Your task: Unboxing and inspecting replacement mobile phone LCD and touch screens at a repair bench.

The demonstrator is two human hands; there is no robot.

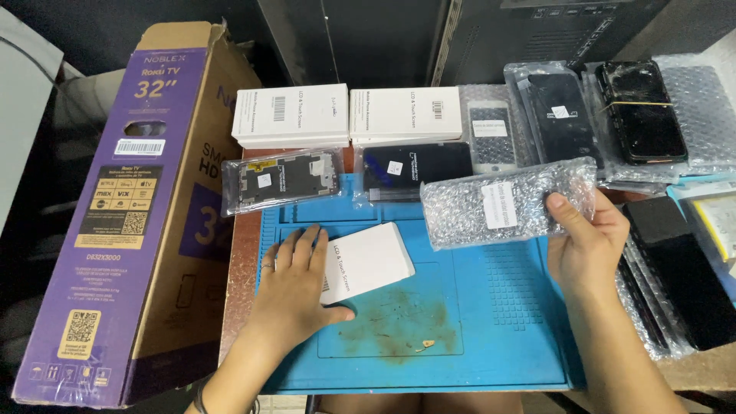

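With the right hand (586, 241) pinching the bubble-wrapped part (506, 203) by its right end, the left hand (295, 287), lying flat, should steady the white box (368, 261) on the blue mat (498, 322).

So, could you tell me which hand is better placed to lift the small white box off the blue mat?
The left hand, probably: it already lies flat on the white box on the blue mat. The right hand is occupied, gripping a bubble-wrapped packet held above the mat.
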